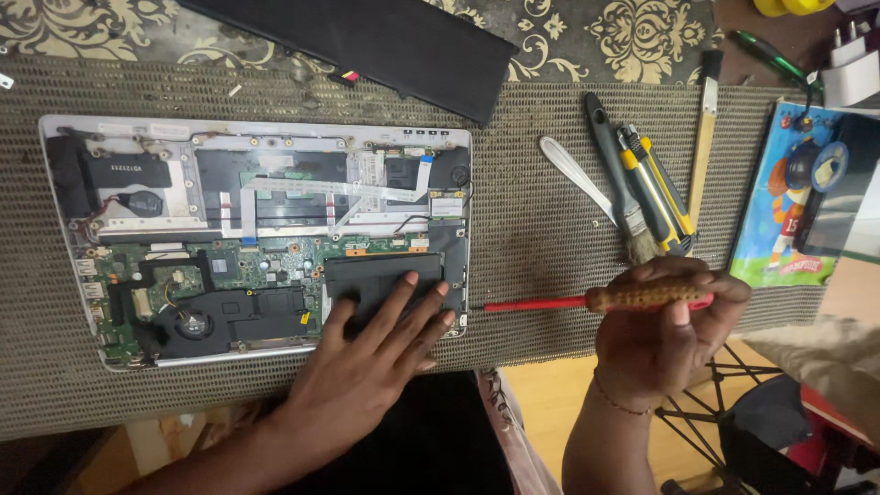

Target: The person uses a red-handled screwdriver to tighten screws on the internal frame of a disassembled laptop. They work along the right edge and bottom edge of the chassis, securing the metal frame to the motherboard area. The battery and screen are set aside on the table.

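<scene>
The opened laptop lies on a woven mat on the tabletop, left of centre, with its circuit board and fan exposed. The left hand rests flat, fingers spread, on the black panel at the laptop's near right corner; its grip is open and holds nothing. The right hand is closed around the handle of a red-shafted screwdriver, which is horizontal, tip pointing left, just right of the laptop. A brush, cutters and a detached black cover lie farther away.

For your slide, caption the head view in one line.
Left hand rests on an opened laptop while the right hand holds a red-shafted screwdriver.
</scene>
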